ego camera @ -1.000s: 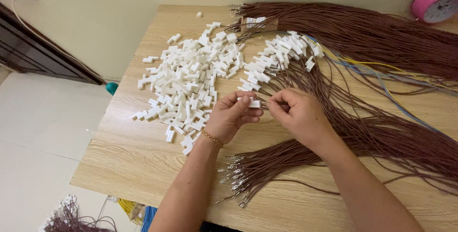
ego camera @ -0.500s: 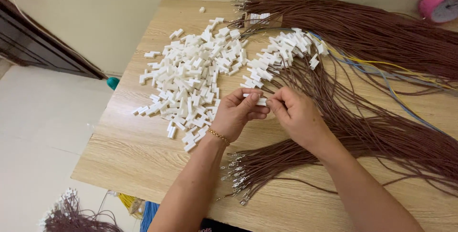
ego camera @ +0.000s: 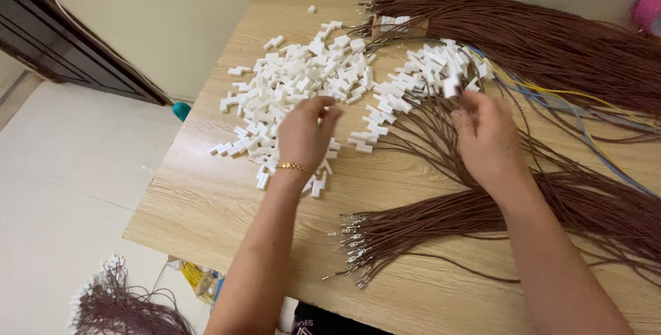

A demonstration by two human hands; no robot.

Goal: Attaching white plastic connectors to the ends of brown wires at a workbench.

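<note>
We see the left hand (ego camera: 303,132) hovering over the near edge of the heap of small white plastic connector housings (ego camera: 303,84) that lies spread on the light wood-grain desk (ego camera: 206,211). Its grip is loosely spread, the fingers (ego camera: 329,113) curled down and pointing away from us toward the middle of the heap; we cannot tell whether a housing is already under the fingertips. The heap therefore lies directly beneath and just ahead of this hand, so the left hand is the nearer one to the loose housings.

The right hand (ego camera: 485,139) sits well apart from the left, over the fan of thin brown wires (ego camera: 427,152) whose far ends already carry white housings (ego camera: 434,70). Its fingertips are drawn together at one of those white pieces (ego camera: 451,87), pinching it or the wire just behind it; the motion blur keeps us from saying which.

The wires under the right hand run with their long axis from the far left toward the near right. A second bundle of brown wires with bare metal terminals (ego camera: 354,249) lies close to us, terminals pointing left, between the two forearms. A thick brown sheaf (ego camera: 551,39) crosses the far side of the desk.
</note>
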